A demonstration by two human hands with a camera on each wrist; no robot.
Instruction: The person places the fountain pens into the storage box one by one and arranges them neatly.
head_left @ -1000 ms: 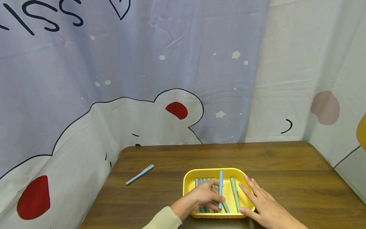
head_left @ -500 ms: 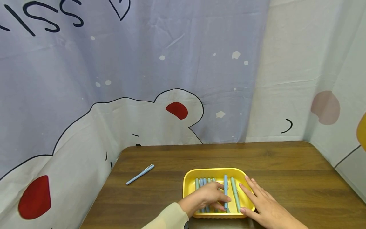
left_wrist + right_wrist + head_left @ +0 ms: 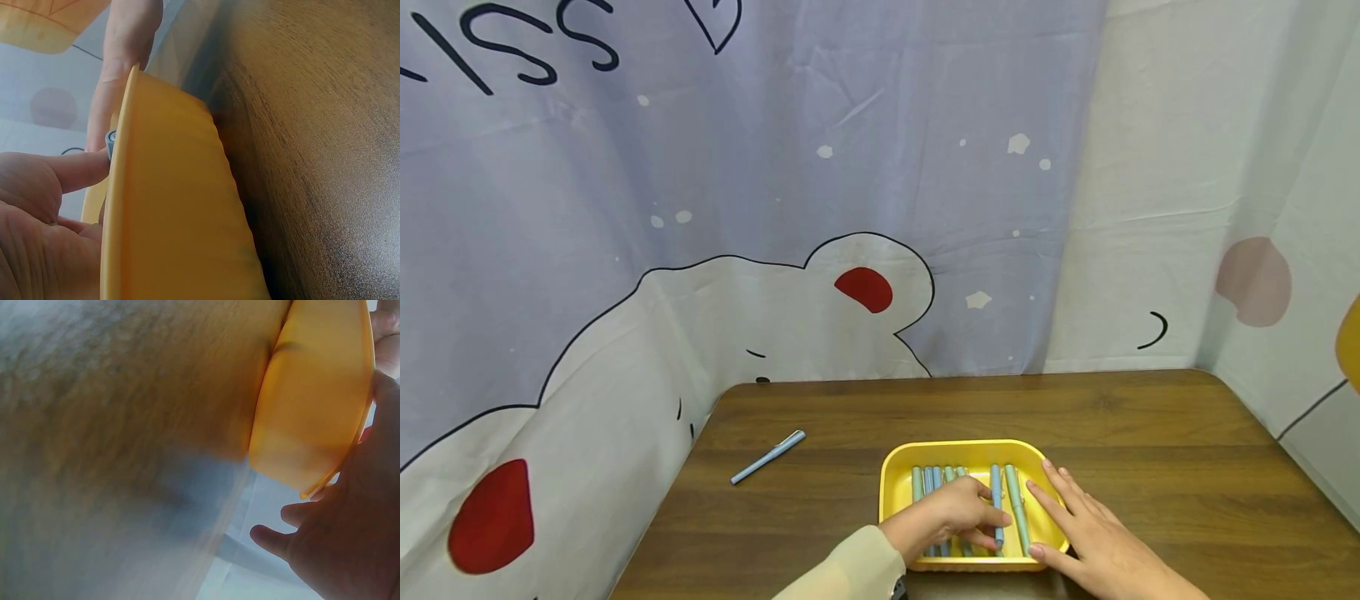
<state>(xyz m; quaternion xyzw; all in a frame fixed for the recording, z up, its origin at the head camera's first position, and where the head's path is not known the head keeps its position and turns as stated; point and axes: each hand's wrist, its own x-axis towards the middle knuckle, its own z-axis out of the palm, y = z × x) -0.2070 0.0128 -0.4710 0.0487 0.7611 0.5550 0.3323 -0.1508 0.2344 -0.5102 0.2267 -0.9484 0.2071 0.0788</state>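
My left hand (image 3: 955,517) reaches into a yellow tray (image 3: 955,445) and pinches a light blue pen (image 3: 996,483) between thumb and fingers. This pen lies lengthwise, just left of a green pen (image 3: 1017,508) with a clip. Under and beside the left hand, several green and blue pens (image 3: 917,479) line the tray's left half, partly hidden by that hand. My right hand (image 3: 1093,537) rests with extended fingers at the tray's right rim. In the left wrist view, the left thumb (image 3: 81,170) meets a pen's end (image 3: 111,139) at the tray's edge.
Another light blue pen (image 3: 767,457) lies slanted on the brown wooden table (image 3: 820,517), left of the tray. A printed curtain (image 3: 760,317) hangs behind the table and along its sides.
My left hand has moved right, carrying the light blue pen, and lowered it beside the green pen at the tray's right. The right hand has stayed in place.
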